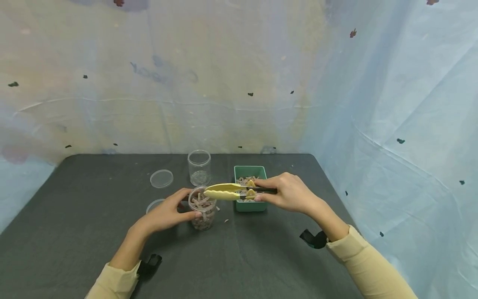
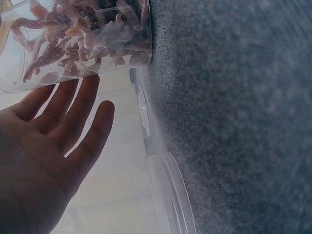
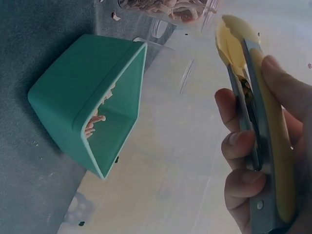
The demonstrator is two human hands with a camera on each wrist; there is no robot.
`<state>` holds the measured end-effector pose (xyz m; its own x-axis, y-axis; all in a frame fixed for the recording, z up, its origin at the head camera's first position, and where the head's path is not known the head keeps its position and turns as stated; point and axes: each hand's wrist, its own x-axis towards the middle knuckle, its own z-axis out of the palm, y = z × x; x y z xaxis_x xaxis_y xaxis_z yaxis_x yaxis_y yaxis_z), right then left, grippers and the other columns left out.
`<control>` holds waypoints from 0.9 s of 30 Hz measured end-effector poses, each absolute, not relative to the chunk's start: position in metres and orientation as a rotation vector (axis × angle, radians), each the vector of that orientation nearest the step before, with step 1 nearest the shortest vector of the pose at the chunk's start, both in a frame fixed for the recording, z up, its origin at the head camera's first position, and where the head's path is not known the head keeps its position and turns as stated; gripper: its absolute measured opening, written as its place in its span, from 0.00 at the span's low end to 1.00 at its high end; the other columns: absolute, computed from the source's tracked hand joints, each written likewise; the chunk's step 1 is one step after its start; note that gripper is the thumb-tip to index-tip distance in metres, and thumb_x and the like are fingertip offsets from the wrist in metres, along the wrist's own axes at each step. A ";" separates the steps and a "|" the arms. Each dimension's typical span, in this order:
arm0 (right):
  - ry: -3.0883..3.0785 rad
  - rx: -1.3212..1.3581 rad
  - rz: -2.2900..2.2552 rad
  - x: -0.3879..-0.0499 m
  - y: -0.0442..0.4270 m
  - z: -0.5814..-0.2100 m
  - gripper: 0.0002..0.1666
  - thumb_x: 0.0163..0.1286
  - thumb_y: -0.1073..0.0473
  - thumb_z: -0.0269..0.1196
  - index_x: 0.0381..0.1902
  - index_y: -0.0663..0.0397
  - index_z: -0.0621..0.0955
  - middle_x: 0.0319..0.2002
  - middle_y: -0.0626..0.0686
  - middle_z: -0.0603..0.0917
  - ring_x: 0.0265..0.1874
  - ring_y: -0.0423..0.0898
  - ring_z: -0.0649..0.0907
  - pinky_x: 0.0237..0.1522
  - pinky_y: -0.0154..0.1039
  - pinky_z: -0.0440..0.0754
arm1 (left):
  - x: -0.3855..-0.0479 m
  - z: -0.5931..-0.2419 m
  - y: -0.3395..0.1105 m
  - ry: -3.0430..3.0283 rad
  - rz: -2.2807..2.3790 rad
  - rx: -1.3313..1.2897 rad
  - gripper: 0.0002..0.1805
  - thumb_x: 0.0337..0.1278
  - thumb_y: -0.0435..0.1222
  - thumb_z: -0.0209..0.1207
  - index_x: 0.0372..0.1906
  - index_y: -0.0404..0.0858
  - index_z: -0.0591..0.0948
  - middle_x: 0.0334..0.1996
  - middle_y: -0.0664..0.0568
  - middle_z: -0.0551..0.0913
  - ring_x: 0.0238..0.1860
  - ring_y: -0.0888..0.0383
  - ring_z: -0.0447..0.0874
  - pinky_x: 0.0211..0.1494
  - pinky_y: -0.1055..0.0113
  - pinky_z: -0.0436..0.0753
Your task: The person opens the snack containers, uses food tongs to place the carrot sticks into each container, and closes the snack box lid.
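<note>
My left hand point(image 1: 166, 216) holds a clear plastic jar point(image 1: 203, 221) of pinkish-brown dried strips, thumb on the near side and fingers round the far side. In the left wrist view the fingertips touch the jar wall point(image 2: 92, 39). My right hand point(image 1: 293, 193) grips yellow-tipped tongs point(image 1: 224, 194), whose tips point left over the jar's mouth. Whether anything sits between the tips cannot be made out. Under the tongs' handle stands a green rectangular tub point(image 1: 251, 206) with similar strips inside; the right wrist view shows its side wall point(image 3: 83, 78).
Behind the filled jar stands another clear jar point(image 1: 199, 168) without a lid. One clear lid point(image 1: 162, 178) lies to its left, and a second lid point(image 1: 153, 204) is partly hidden behind the left hand. Small crumbs point(image 1: 226, 220) lie on the dark table point(image 1: 239, 265).
</note>
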<state>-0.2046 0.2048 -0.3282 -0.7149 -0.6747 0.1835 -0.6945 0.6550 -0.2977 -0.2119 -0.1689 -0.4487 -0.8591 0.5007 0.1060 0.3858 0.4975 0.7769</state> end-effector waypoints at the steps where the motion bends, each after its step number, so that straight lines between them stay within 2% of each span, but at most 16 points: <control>1: -2.802 1.155 0.543 -0.204 0.206 -0.329 0.30 0.70 0.46 0.71 0.65 0.53 0.84 0.43 0.49 0.92 0.12 0.30 0.61 0.17 0.31 0.55 | -0.212 -0.449 -0.169 2.600 1.299 0.778 0.38 0.67 0.50 0.69 0.75 0.40 0.70 0.66 0.44 0.75 0.64 0.43 0.76 0.62 0.44 0.81; 5: -2.786 1.104 0.560 -0.202 0.213 -0.329 0.29 0.70 0.48 0.72 0.65 0.54 0.84 0.51 0.53 0.90 0.13 0.30 0.63 0.18 0.32 0.59 | -0.214 -0.449 -0.168 2.602 1.297 0.775 0.39 0.66 0.51 0.69 0.74 0.39 0.70 0.65 0.44 0.75 0.64 0.42 0.76 0.61 0.44 0.81; 10: -2.707 1.028 0.651 -0.200 0.228 -0.334 0.29 0.68 0.53 0.73 0.64 0.57 0.84 0.53 0.56 0.90 0.13 0.30 0.63 0.20 0.33 0.63 | -0.214 -0.449 -0.171 2.612 1.287 0.770 0.42 0.65 0.50 0.70 0.77 0.38 0.67 0.67 0.42 0.75 0.65 0.40 0.76 0.61 0.44 0.81; 14: -2.648 0.952 0.705 -0.202 0.247 -0.340 0.31 0.67 0.56 0.74 0.66 0.60 0.82 0.54 0.59 0.89 0.12 0.29 0.65 0.19 0.33 0.65 | -0.215 -0.445 -0.178 2.638 1.363 0.791 0.42 0.68 0.46 0.69 0.79 0.37 0.64 0.71 0.41 0.72 0.67 0.39 0.75 0.62 0.41 0.78; 17: -2.645 0.872 0.692 -0.204 0.261 -0.346 0.33 0.67 0.56 0.74 0.67 0.60 0.81 0.54 0.60 0.88 0.13 0.29 0.66 0.20 0.33 0.67 | -0.222 -0.439 -0.182 2.694 1.464 0.811 0.39 0.71 0.42 0.66 0.79 0.38 0.64 0.73 0.41 0.70 0.69 0.39 0.72 0.64 0.38 0.75; 22: -2.727 0.770 0.595 -0.209 0.275 -0.353 0.37 0.67 0.50 0.74 0.70 0.59 0.79 0.57 0.62 0.86 0.10 0.32 0.62 0.21 0.35 0.67 | -0.240 -0.432 -0.187 2.892 1.576 0.709 0.39 0.73 0.44 0.64 0.82 0.43 0.61 0.76 0.40 0.64 0.71 0.38 0.66 0.66 0.35 0.70; 23: -2.750 0.758 0.570 -0.211 0.276 -0.355 0.38 0.67 0.49 0.74 0.70 0.58 0.78 0.57 0.62 0.87 0.10 0.33 0.62 0.21 0.35 0.68 | -0.245 -0.431 -0.187 2.928 1.586 0.683 0.40 0.73 0.44 0.64 0.82 0.42 0.60 0.77 0.39 0.63 0.72 0.38 0.66 0.66 0.35 0.70; 26: -2.825 0.746 0.466 -0.219 0.276 -0.359 0.41 0.67 0.43 0.73 0.72 0.56 0.77 0.43 0.58 0.90 0.13 0.34 0.65 0.22 0.36 0.67 | -0.258 -0.431 -0.187 2.987 1.598 0.595 0.43 0.72 0.46 0.65 0.83 0.42 0.58 0.76 0.36 0.62 0.70 0.34 0.66 0.65 0.34 0.71; 27: -2.844 0.752 0.425 -0.222 0.276 -0.360 0.41 0.67 0.41 0.73 0.71 0.56 0.78 0.42 0.57 0.90 0.14 0.34 0.66 0.22 0.36 0.67 | -0.263 -0.432 -0.186 2.989 1.593 0.563 0.43 0.73 0.47 0.64 0.83 0.42 0.57 0.76 0.35 0.62 0.70 0.33 0.67 0.65 0.34 0.71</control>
